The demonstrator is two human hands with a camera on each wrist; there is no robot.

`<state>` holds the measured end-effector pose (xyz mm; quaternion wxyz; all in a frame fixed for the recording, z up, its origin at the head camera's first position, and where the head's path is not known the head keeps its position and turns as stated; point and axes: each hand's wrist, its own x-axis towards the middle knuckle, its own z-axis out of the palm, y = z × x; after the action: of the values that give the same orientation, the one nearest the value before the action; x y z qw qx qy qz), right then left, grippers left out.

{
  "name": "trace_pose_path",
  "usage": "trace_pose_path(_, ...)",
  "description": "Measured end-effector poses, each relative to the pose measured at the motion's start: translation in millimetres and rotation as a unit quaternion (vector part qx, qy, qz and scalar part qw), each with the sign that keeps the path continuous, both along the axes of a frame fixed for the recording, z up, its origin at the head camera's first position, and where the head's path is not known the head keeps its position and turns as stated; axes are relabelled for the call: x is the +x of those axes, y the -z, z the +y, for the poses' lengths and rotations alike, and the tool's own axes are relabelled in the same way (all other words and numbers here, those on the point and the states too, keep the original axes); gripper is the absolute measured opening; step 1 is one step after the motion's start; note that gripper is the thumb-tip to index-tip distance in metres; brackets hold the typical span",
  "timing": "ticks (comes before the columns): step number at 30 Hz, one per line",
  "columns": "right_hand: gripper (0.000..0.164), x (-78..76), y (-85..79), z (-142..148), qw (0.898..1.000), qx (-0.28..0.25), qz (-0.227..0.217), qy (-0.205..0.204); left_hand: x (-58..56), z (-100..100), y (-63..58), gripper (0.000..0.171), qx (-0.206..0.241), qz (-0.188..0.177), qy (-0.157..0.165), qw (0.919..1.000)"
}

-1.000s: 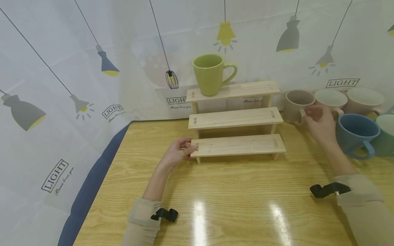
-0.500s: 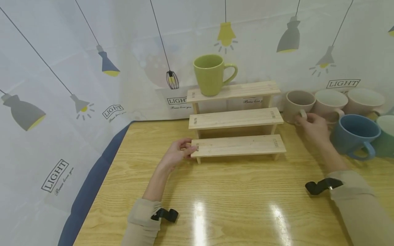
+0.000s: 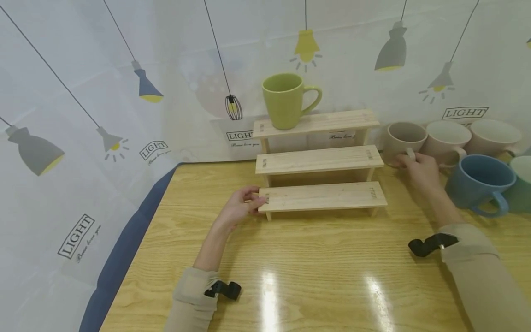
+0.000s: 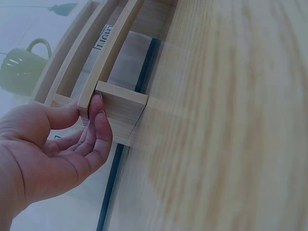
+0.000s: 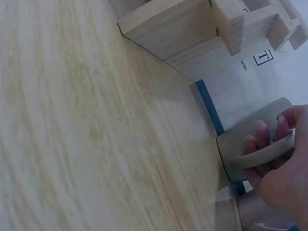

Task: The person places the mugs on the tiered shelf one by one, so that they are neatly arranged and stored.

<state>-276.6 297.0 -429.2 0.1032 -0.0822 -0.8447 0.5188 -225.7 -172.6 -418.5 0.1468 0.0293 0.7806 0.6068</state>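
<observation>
A three-step wooden rack (image 3: 323,197) stands at the back of the table. My left hand (image 3: 239,207) pinches the left end of its lowest board between thumb and fingers, as the left wrist view also shows. On the top step, toward the left, sits a yellow-green mug (image 3: 284,101) with its handle to the right. Right of the rack a taupe mug (image 3: 404,133) stands upright on the table. My right hand (image 3: 423,173) holds its handle; in the right wrist view the fingers pass through the handle (image 5: 264,156).
Two pale pink mugs (image 3: 445,138) stand right of the taupe one. In front of them are a blue mug (image 3: 477,184) and a mint-green mug (image 3: 523,184), partly cut off. A printed cloth (image 3: 186,69) hangs behind the wooden table (image 3: 315,258).
My right hand has moved slightly left and down, from above the taupe mug's handle to a grip on it. The left hand stays on the rack.
</observation>
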Motion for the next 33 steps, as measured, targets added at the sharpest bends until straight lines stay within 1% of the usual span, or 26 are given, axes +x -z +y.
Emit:
trace_pose_path(3, 0.038, -1.3, -0.3, -1, 1.0, -0.001, -0.003, 0.006, 0.1, -1, 0.7, 0.054, 0.002, -0.001, 0.001, 1.0)
trace_pose_path(8, 0.038, -2.6, 0.7, -1, 1.0, -0.018, -0.004, 0.02, -0.1, -1, 2.5, 0.054, 0.013, -0.006, 0.001, 0.9999)
trace_pose_path(13, 0.042, -3.5, 3.2, -1, 0.999, -0.031, 0.001, 0.026, -0.4, -1, 3.1, 0.054, 0.007, 0.003, 0.002, 1.0)
trace_pose_path(18, 0.041, -5.4, 6.7, 1, 0.999, -0.012, 0.017, 0.03, -1.2, -2, 4.2, 0.053, 0.004, 0.007, 0.005, 1.0)
trace_pose_path(22, 0.037, -6.5, 10.2, 2, 0.998, 0.004, 0.035, 0.046, -1.3, -2, 4.3, 0.053, 0.006, 0.006, 0.007, 0.9999)
trace_pose_path(27, 0.038, -7.6, 15.5, 2, 0.996, -0.03, 0.048, 0.064, -0.4, -2, 3.0, 0.053, 0.004, 0.006, 0.007, 1.0)
trace_pose_path(33, 0.038, -5.1, 17.3, 2, 0.994, -0.071, 0.048, 0.062, 0.5, -1, 0.6, 0.053, 0.012, 0.001, 0.008, 0.9999)
